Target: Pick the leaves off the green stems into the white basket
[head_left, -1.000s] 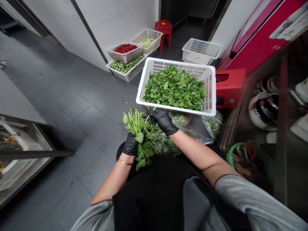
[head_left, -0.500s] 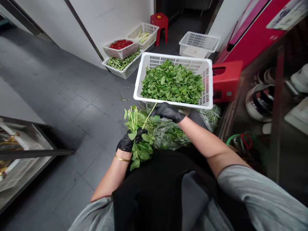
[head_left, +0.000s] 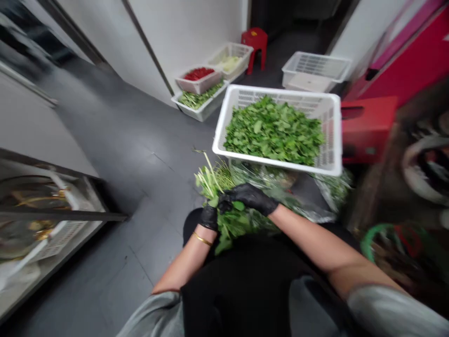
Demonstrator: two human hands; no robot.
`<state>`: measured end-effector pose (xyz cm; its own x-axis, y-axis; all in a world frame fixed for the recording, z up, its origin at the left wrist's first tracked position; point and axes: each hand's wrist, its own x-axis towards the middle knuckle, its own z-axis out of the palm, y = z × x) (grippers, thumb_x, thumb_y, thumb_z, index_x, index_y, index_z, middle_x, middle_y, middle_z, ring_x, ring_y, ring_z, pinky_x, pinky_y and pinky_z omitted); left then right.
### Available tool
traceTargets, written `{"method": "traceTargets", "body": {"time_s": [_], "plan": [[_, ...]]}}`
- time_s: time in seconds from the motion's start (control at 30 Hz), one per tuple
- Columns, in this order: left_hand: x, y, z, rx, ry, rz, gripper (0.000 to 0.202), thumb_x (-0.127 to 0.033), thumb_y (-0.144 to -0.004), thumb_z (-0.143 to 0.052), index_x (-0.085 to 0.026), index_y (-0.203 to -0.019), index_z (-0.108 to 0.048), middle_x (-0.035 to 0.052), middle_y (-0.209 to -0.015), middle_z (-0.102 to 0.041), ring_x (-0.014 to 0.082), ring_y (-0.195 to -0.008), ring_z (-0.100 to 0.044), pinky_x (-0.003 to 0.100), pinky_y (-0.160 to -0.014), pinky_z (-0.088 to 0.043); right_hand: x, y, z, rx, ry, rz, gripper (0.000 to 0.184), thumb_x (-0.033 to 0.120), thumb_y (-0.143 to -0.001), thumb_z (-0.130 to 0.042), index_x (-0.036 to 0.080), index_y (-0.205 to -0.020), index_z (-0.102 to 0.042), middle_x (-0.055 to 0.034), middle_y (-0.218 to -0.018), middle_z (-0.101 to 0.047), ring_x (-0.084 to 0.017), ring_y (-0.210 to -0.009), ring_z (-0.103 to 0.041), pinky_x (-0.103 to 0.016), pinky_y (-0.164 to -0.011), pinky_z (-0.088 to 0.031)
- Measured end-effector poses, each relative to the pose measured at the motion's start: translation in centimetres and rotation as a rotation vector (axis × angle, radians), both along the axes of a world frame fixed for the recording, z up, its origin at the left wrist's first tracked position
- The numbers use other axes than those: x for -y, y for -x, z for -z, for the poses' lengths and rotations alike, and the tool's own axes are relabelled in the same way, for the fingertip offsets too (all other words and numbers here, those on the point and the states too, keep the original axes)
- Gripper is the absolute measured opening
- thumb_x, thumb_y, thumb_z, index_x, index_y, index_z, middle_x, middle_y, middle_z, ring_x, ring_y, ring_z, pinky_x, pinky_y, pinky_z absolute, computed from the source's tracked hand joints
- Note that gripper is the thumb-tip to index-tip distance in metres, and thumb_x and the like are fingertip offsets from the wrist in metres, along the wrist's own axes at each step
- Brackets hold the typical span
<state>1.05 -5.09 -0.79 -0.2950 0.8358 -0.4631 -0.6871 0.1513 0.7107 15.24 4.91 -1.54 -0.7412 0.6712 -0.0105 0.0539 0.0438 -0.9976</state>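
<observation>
My left hand (head_left: pixel 209 216), in a black glove, is closed round a bunch of leafy greens (head_left: pixel 233 227). Pale stems (head_left: pixel 209 181) stick up above the fist, and the leaves hang down below it. My right hand (head_left: pixel 250 197), gloved in black too, is against the bunch just right of the left hand, its fingers bent and closed on the greens. Exactly which stem or leaf the fingertips pinch is hidden. Beyond the hands, a white slotted basket (head_left: pixel 277 166) holds a heap of picked green leaves (head_left: pixel 273 133).
Thin green stems (head_left: pixel 224 175) and plastic bags of greens (head_left: pixel 336 185) lie below the basket. A red box-like thing (head_left: pixel 372 124) stands to its right. Further back are baskets of red peppers (head_left: pixel 199 73) and cut greens (head_left: pixel 199 98), a red stool (head_left: pixel 257 42) and a white basket (head_left: pixel 315 70). A metal rack (head_left: pixel 63 214) stands left.
My right hand has come down from the basket's front edge to the bunch in my left hand. The single stem it held apart is no longer seen there. The whole view has shifted.
</observation>
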Motion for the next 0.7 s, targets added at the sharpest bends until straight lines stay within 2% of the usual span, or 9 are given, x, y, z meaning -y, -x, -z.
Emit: {"method": "traceTargets", "body": {"time_s": [0.07, 0.13, 0.23, 0.33, 0.4, 0.47, 0.57, 0.63, 0.7], "plan": [[-0.2, -0.1, 0.1, -0.02, -0.044, -0.038, 0.027, -0.037, -0.068, -0.094, -0.02, -0.078, -0.075, 0.0005, -0.055, -0.06, 0.0207, -0.062, -0.065, 0.034, -0.066, -0.055, 0.9, 0.0, 0.4, 0.042, -0.127, 0.156, 0.024, 0.045, -0.075, -0.074, 0.023, -0.081, -0.083, -0.0089, -0.088, -0.081, -0.029, -0.086, -0.076, -0.045, -0.088, -0.061], [-1.1, 0.7, 0.2, -0.033, -0.088, -0.073, 0.03, -0.035, -0.064, -0.095, -0.019, -0.078, -0.074, -0.0052, -0.046, -0.046, 0.0126, -0.046, -0.049, 0.03, -0.056, -0.05, 1.4, 0.0, 0.5, 0.007, -0.166, 0.295, 0.021, 0.04, -0.077, -0.07, 0.024, -0.085, -0.081, -0.0121, -0.093, -0.081, -0.029, -0.087, -0.076, -0.045, -0.082, -0.062], [-2.3, 2.8, 0.1, 0.035, -0.06, -0.07, 0.039, -0.031, -0.056, -0.099, -0.014, -0.079, -0.073, -0.0115, -0.044, -0.035, 0.0043, -0.039, -0.031, 0.022, -0.048, -0.041, 0.4, -0.7, -0.9, -0.032, -0.101, 0.587, 0.02, 0.044, -0.078, -0.066, 0.025, -0.076, -0.075, -0.0112, -0.082, -0.078, -0.028, -0.076, -0.073, -0.044, -0.071, -0.061], [-2.5, 4.4, -0.3, -0.025, 0.04, -0.03, 0.044, -0.028, -0.051, -0.1, -0.011, -0.081, -0.073, -0.0085, -0.048, -0.048, 0.0041, -0.04, -0.036, 0.021, -0.044, -0.036, -4.3, -2.8, -4.0, -0.041, -0.117, 0.727, 0.025, 0.05, -0.079, -0.066, 0.027, -0.072, -0.072, -0.0085, -0.077, -0.076, -0.029, -0.076, -0.073, -0.048, -0.077, -0.061], [-2.5, 4.9, -0.5, -0.074, 0.087, -0.017, 0.047, -0.025, -0.05, -0.099, -0.011, -0.087, -0.074, -0.0039, -0.057, -0.06, 0.0055, -0.041, -0.042, 0.022, -0.044, -0.038, -9.2, -4.8, -6.4, -0.023, -0.287, 0.831, 0.024, 0.051, -0.08, -0.068, 0.028, -0.084, -0.075, -0.0103, -0.095, -0.08, -0.032, -0.095, -0.075, -0.054, -0.093, -0.058], [-2.3, 5.2, -0.8, -0.057, 0.121, 0.008, 0.045, -0.027, -0.057, -0.095, -0.01, -0.093, -0.076, -0.0001, -0.063, -0.067, 0.0069, -0.042, -0.046, 0.023, -0.045, -0.043, -14.2, -6.8, -8.4, 0.192, -0.457, 0.812, 0.041, 0.053, -0.08, -0.069, 0.029, -0.112, -0.076, -0.0125, -0.113, -0.079, -0.038, -0.111, -0.073, -0.062, -0.101, -0.053], [-2.2, 5.6, -1.2, 0.031, 0.152, 0.094, 0.032, -0.035, -0.076, -0.081, -0.007, -0.091, -0.078, 0.0052, -0.063, -0.069, 0.0109, -0.042, -0.052, 0.027, -0.047, -0.049, -18.7, -8.9, -10.2, 0.48, -0.527, 0.749, 0.052, 0.055, -0.076, -0.075, 0.032, -0.123, -0.075, -0.0093, -0.131, -0.075, -0.043, -0.133, -0.062, -0.066, -0.115, -0.042], [-2.4, 5.9, -1.2, 0.061, 0.147, 0.145, 0.031, -0.034, -0.079, -0.075, -0.006, -0.089, -0.079, 0.0091, -0.066, -0.073, 0.0151, -0.047, -0.06, 0.029, -0.05, -0.052, -18.4, -9.2, -10.5, 0.471, -0.599, 0.783, 0.037, 0.051, -0.083, -0.07, 0.036, -0.117, -0.078, -0.005, -0.136, -0.073, -0.039, -0.139, -0.058, -0.058, -0.119, -0.04], [-2.6, 5.9, -0.9, 0.053, 0.122, 0.176, 0.03, -0.032, -0.076, -0.076, -0.006, -0.093, -0.08, 0.0098, -0.072, -0.077, 0.0175, -0.051, -0.064, 0.033, -0.057, -0.057, -15.8, -8.1, -9.9, 0.365, -0.626, 0.821, 0.026, 0.047, -0.09, -0.063, 0.035, -0.104, -0.081, -0.0046, -0.13, -0.076, -0.034, -0.133, -0.062, -0.051, -0.115, -0.044]]}}
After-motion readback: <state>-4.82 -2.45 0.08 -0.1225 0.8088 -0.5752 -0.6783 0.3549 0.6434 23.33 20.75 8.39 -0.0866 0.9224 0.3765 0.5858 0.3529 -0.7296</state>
